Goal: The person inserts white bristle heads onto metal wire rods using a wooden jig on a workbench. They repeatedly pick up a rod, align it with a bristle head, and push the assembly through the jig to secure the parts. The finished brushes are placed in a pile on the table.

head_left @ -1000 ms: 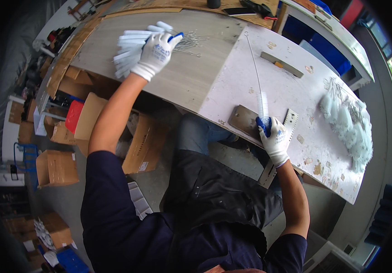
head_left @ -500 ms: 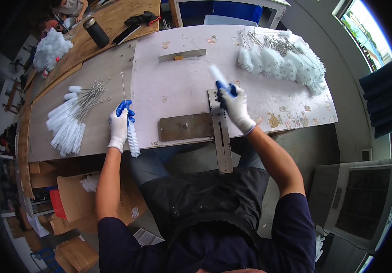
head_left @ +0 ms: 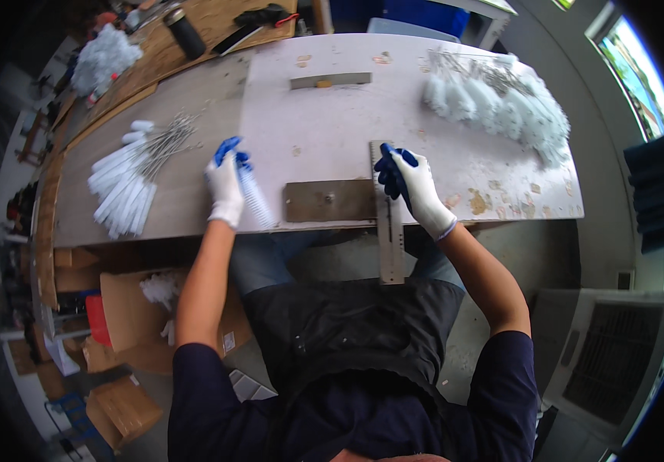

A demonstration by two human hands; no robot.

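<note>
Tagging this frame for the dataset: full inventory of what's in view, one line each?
white brush: one, white bristles, held in left hand near table's front edge
trimmed brushes: one pile, white with wire stems, table's left part
untrimmed brushes: one pile, fluffy white, table's far right
metal plate: one, grey-brown, front centre of table
metal ruler bar: one, grey, beside the plate, overhanging the front edge
metal strip: one, grey, far centre
table: one, whitish top
dark bottle: one, black, far left bench
cardboard boxes: several, brown, floor at left
left hand: white glove, blue fingertips, grip on the brush
right hand: same glove, on the ruler bar
</note>
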